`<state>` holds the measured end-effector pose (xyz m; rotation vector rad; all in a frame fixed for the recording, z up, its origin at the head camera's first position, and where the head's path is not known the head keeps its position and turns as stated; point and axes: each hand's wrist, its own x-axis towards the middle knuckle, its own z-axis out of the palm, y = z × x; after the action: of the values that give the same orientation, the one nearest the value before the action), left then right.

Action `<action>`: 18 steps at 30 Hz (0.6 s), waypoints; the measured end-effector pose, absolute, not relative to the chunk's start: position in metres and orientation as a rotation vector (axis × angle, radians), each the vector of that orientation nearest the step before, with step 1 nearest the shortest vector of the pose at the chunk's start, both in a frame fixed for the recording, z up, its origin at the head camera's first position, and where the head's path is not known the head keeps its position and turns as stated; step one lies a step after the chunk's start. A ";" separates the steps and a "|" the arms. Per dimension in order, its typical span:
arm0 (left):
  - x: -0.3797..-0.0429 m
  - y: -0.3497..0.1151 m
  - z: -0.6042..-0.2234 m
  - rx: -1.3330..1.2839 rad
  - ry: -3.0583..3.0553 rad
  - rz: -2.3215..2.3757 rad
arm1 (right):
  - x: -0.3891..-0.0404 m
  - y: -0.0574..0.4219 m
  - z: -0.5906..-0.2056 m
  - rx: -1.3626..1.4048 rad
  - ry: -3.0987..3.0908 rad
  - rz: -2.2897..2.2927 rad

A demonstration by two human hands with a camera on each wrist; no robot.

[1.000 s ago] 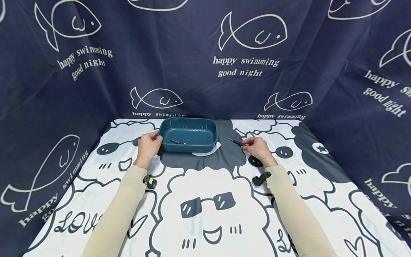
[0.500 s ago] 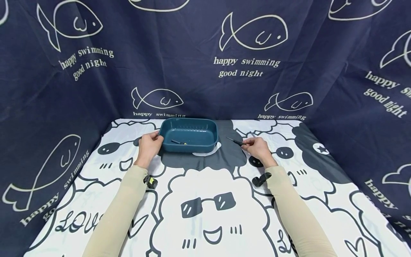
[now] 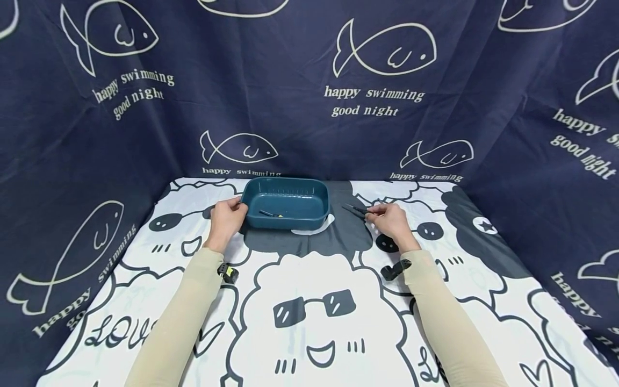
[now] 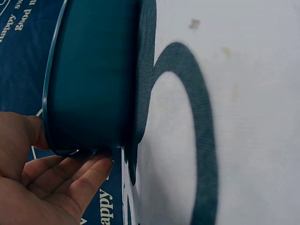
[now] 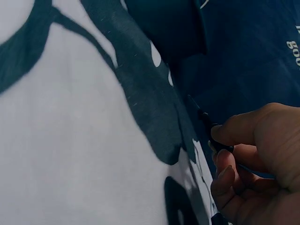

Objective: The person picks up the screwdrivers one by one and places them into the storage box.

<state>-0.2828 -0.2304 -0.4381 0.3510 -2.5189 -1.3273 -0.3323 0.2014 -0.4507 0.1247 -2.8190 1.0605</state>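
Observation:
In the head view, my left hand (image 3: 226,221) holds the left end of a dark teal rectangular basin (image 3: 286,223). The left wrist view shows the thumb at the basin's rim (image 4: 47,89) and the fingers under it against the outer end wall. Inside the basin lies a slim dark tool (image 3: 268,213) with a yellow end, too small to identify. To the right of the basin, my right hand (image 3: 389,219) pinches a small screwdriver (image 3: 359,209) between thumb and fingers. Its black handle (image 5: 208,123) and thin metal shaft show in the right wrist view, tip pointing towards the basin.
A white cloth (image 3: 319,333) with dark cartoon sheep covers the table. Navy fabric (image 3: 300,107) printed with fish and lettering hangs behind and at both sides. The basin stands near the table's back edge.
The screwdriver has risen slightly in my right hand and its angle has changed a little. My left hand stays on the basin. The head view has shifted slightly.

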 end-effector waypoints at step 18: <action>-0.283 -0.229 -0.437 0.347 -2.518 -1.304 | -0.315 0.189 -0.407 0.154 -2.653 1.136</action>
<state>-0.2829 -0.2290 -0.4370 0.3475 -2.5181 -1.3045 -0.3145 0.1892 -0.4068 0.1540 -2.6532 1.1364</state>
